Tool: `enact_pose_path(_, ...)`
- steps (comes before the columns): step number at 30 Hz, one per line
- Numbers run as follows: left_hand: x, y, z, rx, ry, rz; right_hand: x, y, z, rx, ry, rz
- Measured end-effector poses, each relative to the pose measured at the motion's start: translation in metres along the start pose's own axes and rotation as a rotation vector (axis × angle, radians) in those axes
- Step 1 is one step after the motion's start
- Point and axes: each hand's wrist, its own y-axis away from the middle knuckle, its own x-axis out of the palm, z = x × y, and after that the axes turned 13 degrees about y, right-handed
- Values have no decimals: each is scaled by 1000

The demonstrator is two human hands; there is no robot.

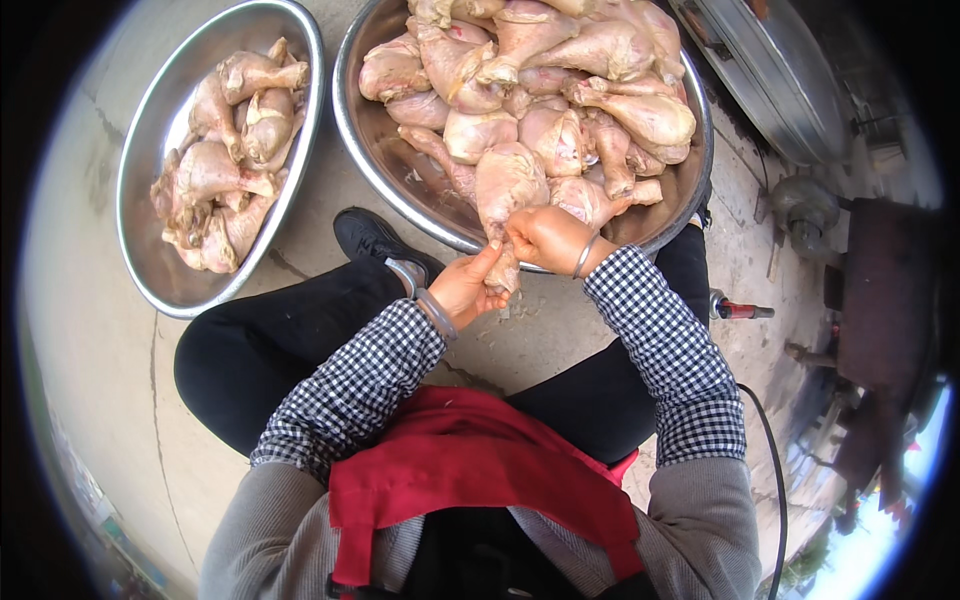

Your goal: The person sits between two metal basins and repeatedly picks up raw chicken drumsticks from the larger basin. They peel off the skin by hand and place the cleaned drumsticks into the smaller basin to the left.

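Both of my hands are on one chicken drumstick point(511, 180) at the near rim of a large metal basin point(385, 175). My left hand point(466, 287) is closed around its narrow bony end, thumb on top. Beside it, my right hand point(553, 240) has its fingers curled in against the drumstick's shank; what its fingertips pinch is hidden. The drumstick's thick end points away from me, toward the pile of pale drumsticks point(560, 70) that fills the basin.
A smaller oval metal basin point(140, 230) with several drumsticks point(230, 165) stands to the left. A red-handled tool point(745, 311) lies right of my knee, near a black cable point(772, 450). Large round metalware point(775, 70) leans at the far right. My shoe point(375, 243) is between the basins.
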Motion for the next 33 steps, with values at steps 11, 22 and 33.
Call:
enact_pose_path(11, -4, -2, 0, -6, 37, -15, 19, 24, -13, 272, -815, -123)
enact_pose_path(22, -1, 0, -1, -7, 37, 1, 8, 24, 2, 72, -277, -218)
enact_pose_path(33, -3, -1, 1, -4, 51, -8, 27, 16, -21, 235, -152, -380)
